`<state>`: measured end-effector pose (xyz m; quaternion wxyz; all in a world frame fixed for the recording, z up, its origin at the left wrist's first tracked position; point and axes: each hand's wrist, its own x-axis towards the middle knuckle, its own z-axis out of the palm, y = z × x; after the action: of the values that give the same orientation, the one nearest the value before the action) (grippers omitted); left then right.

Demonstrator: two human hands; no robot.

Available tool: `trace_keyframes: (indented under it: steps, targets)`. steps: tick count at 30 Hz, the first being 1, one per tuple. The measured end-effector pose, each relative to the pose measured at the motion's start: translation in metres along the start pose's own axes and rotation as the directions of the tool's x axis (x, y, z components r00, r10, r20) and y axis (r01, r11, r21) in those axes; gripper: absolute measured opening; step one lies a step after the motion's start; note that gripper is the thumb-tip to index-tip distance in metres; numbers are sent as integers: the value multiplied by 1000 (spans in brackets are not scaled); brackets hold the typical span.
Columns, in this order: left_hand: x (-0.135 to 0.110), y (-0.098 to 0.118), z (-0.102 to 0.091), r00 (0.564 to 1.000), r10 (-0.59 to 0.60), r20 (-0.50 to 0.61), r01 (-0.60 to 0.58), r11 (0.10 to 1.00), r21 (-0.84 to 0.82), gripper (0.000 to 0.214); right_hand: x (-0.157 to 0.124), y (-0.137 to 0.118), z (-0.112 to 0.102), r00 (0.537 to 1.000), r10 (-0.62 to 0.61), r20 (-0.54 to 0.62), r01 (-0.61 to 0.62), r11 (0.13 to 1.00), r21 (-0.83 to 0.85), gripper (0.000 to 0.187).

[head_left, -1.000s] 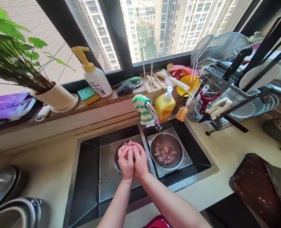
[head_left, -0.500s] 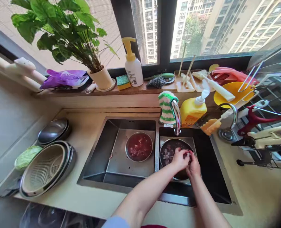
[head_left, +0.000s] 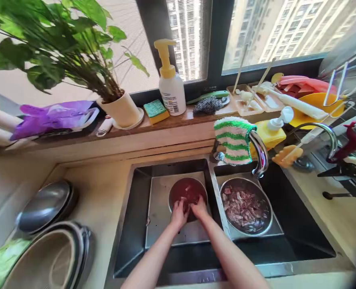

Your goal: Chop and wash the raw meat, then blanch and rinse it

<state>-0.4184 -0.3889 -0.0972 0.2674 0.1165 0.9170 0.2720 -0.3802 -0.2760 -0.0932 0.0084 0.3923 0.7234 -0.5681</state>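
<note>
Both hands are in a round metal bowl of cloudy red water in the left sink basin. My left hand is at the bowl's near left side, with its fingers curled round raw meat. Close by on the right, my right hand bends its fingers inward against the same meat. The red water partly hides the fingertips of both hands. In the right basin a second metal bowl holds many thin pieces of raw meat in clearer water.
A curved faucet with a green-striped cloth hangs over the right basin. Stacked bowls and a colander stand on the left counter. Along the sill are a potted plant, a sponge and a pump bottle.
Both hands have left the right basin's bowl and moved left into the bowl of red water. The meat in the right bowl is now uncovered. The view has shifted.
</note>
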Motion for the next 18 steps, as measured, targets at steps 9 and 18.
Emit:
trace_keyframes:
  steps: [9,18]
  targets:
    - [62,-15,-4,929,-20,370,-77,966,245,54,33,20,28,990,77,117,-60,988,-139,33]
    - [119,-9,0,957,-94,274,130,985,-116,54,88,11,28,892,412,184,-446,868,219,50]
